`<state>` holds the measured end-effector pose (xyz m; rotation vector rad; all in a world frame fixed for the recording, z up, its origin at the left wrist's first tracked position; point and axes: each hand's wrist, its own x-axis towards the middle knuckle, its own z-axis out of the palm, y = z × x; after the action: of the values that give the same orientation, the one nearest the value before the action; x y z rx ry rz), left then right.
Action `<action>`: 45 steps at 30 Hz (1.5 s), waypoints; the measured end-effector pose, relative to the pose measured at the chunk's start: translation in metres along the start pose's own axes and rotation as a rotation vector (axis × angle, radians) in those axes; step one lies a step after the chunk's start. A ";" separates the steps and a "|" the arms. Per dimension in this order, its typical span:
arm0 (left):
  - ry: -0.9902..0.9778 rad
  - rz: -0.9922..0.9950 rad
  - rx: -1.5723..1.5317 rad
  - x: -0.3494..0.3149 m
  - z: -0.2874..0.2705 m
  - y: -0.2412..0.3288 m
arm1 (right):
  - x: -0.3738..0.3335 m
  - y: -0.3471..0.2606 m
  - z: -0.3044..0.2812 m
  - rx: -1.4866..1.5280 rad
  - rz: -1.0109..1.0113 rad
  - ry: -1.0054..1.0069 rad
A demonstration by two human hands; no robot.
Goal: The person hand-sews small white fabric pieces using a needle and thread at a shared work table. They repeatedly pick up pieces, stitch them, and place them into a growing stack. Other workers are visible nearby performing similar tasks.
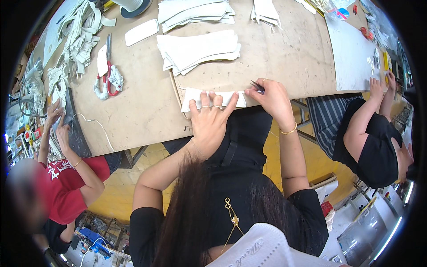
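Note:
My left hand lies palm down, fingers spread, over a narrow white fabric piece at the table's near edge. It presses the piece flat and holds nothing. Just right of the piece's end, my right hand is closed around a small dark pointed tool, perhaps thread snips; its lower part is hidden in the fingers. The right fingertips are close to the corner of the piece, and I cannot tell whether they touch it. A thin wooden strip runs beside the piece's left end.
Stacked white pieces lie beyond my hands, with another stack farther back. Red-handled scissors, wrapped in cloth, rest left of them, near piled white strips. Co-workers' hands are at the left and right.

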<state>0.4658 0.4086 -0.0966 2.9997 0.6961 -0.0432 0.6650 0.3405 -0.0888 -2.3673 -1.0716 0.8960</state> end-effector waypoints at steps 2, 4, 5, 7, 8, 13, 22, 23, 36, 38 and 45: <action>-0.012 0.001 0.009 0.003 -0.003 0.001 | -0.003 -0.001 0.001 -0.020 -0.002 0.008; -0.033 0.007 0.020 0.004 -0.005 0.001 | -0.010 -0.002 0.004 -0.056 -0.116 0.115; -0.037 0.008 0.022 0.005 -0.006 0.002 | -0.015 -0.002 0.006 -0.071 -0.162 0.165; -0.046 0.015 0.047 0.007 -0.008 0.001 | -0.032 -0.002 0.013 -0.080 -0.251 0.259; -0.063 0.021 0.058 0.007 -0.008 0.001 | -0.041 -0.001 0.016 -0.081 -0.299 0.306; -0.108 0.038 0.052 0.010 -0.012 -0.001 | -0.068 0.004 0.036 -0.209 -0.408 0.344; -0.110 0.060 0.042 0.010 -0.013 -0.003 | -0.073 0.009 0.053 -0.142 -0.393 0.377; -0.107 0.063 0.048 0.010 -0.013 -0.003 | -0.073 0.009 0.054 -0.138 -0.387 0.367; -0.131 0.334 0.058 0.030 -0.023 -0.038 | -0.064 0.010 0.038 -0.270 -0.440 0.286; -0.058 0.317 0.130 0.026 -0.023 -0.041 | -0.043 0.008 0.024 -0.336 -0.542 0.255; -0.139 -0.069 -0.112 0.007 -0.014 -0.022 | 0.024 -0.009 0.000 -0.391 -0.821 0.042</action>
<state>0.4628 0.4329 -0.0840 2.8329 0.7602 -0.2074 0.6729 0.3647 -0.0929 -1.8685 -2.1105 0.3460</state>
